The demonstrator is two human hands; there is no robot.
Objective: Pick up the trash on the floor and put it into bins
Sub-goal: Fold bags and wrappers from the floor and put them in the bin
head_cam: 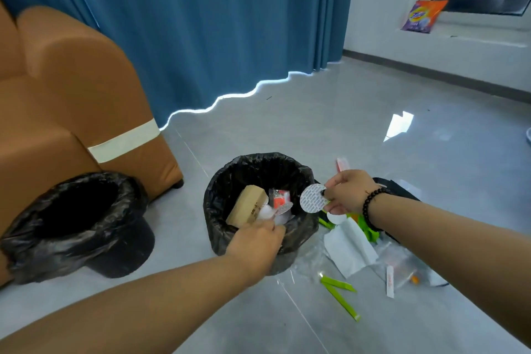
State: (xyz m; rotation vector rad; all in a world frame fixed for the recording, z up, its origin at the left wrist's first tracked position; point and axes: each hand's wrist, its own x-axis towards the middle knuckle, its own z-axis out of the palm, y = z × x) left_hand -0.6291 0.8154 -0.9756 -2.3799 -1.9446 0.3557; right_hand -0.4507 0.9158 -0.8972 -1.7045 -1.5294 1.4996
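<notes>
- Trash already fills the middle bin (214,204), right of a second lined bin (17,241) by the sofa.
- Left hand (255,244) hangs at that bin's near rim, fingers curled; whether it holds anything is unclear.
- Right hand (346,192) pinches a round white seal (311,198) just over the bin's right rim, so release lies slightly leftward.
- Loose wrappers (349,247) lie on the floor right of the bin, nearer the right hand.

Grey tiled floor (373,129), glossy, carrying two bins and a scatter of litter.
On the left, a black-lined bin (71,224) stands against the brown sofa (71,112); just beside it, centre, a second lined bin (258,169). Right of that bin lies white paper (349,250), clear plastic film (402,264), green strips (340,293), a narrow white sachet (390,282) and a pink-white sachet (342,164).
</notes>
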